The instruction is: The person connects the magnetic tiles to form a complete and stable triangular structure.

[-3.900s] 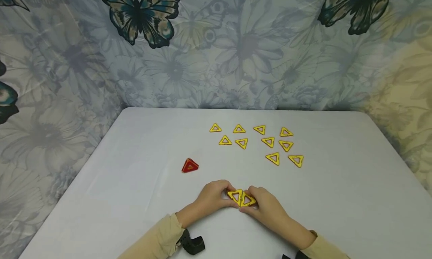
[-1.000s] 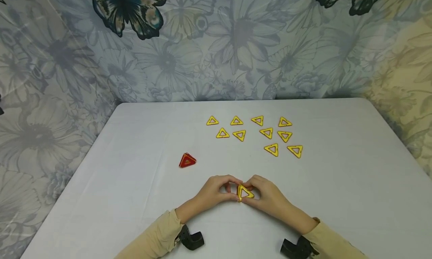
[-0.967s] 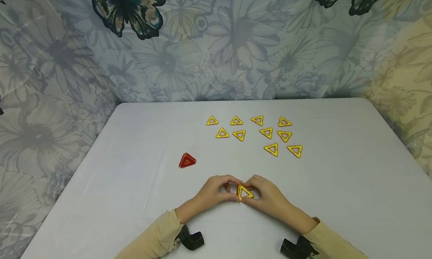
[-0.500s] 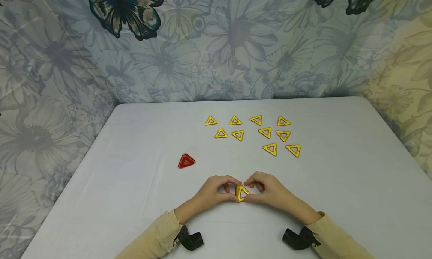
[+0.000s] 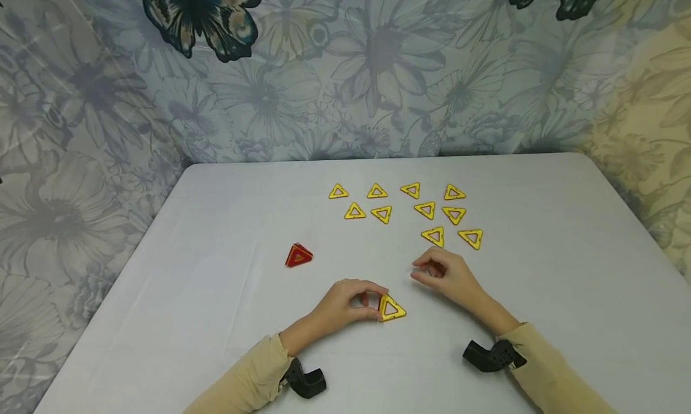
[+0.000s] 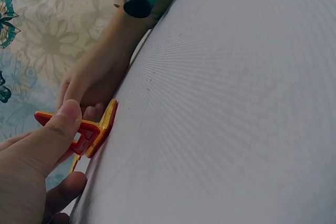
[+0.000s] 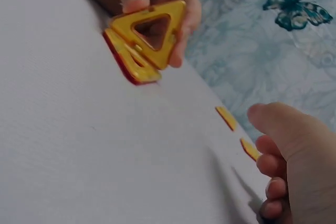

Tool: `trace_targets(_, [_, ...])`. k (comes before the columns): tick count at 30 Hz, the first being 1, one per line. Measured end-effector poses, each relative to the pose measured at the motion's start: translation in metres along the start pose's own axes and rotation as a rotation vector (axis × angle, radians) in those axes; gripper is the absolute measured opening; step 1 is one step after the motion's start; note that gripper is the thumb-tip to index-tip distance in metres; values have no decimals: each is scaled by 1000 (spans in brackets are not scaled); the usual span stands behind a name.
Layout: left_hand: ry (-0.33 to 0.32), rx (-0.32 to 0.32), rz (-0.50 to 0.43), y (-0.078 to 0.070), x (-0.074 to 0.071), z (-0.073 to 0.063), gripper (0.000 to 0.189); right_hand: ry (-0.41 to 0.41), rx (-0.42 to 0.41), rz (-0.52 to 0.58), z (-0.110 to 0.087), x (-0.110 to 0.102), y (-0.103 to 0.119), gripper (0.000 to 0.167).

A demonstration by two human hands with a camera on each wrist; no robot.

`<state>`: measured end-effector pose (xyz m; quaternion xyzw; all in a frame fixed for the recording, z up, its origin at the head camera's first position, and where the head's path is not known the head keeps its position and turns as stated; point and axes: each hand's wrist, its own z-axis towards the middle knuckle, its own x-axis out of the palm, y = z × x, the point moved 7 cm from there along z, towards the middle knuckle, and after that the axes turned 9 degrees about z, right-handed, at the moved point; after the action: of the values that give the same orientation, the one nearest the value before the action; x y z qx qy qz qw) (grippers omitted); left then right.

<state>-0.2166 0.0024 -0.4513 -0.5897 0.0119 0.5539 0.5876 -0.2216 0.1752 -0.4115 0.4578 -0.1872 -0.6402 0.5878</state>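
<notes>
Hovering right hand (image 5: 450, 277) loosely curled and released near yellow triangles (image 5: 441, 237), pinching with left hand (image 5: 340, 308) a joined tile pair (image 7: 143, 44) on white table (image 5: 216, 294): hollow triangles, yellow-faced, red-backed, meeting at an angle.

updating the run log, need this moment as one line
left hand: pinches raised tile | lower tile: touching it | right hand: empty

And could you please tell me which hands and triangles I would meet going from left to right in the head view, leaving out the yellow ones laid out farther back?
Red triangle, left hand, yellow triangle beside it, right hand.
</notes>
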Motion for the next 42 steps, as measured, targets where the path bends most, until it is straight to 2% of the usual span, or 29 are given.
trace_targets(8, [0,-28,-31,2,1,-2,38,-217,98,-128,-7,-28,-47,20])
trace_targets(12, [7,-27,-33,2,2,-2,37,-250,168,-178,-7,-35,-56,16])
trace_targets(17, [8,-18,-10,2,1,-1,38,-269,223,-218,-3,-45,-65,26])
trace_targets(20, [8,-14,1,1,0,0,38,-245,267,-231,0,-50,-72,37])
trace_targets(25, [13,-14,-4,1,-1,1,38,-73,381,-173,4,-49,-82,64])
trace_targets(28, [15,-14,-9,1,-1,0,38,2,415,-130,4,-48,-83,66])
trace_targets(35, [2,-18,-3,0,-5,-2,38,-33,353,-90,9,-47,-77,50])
trace_targets(42, [21,-20,-14,-4,-5,-2,38,-60,345,-146,5,-47,-75,46])
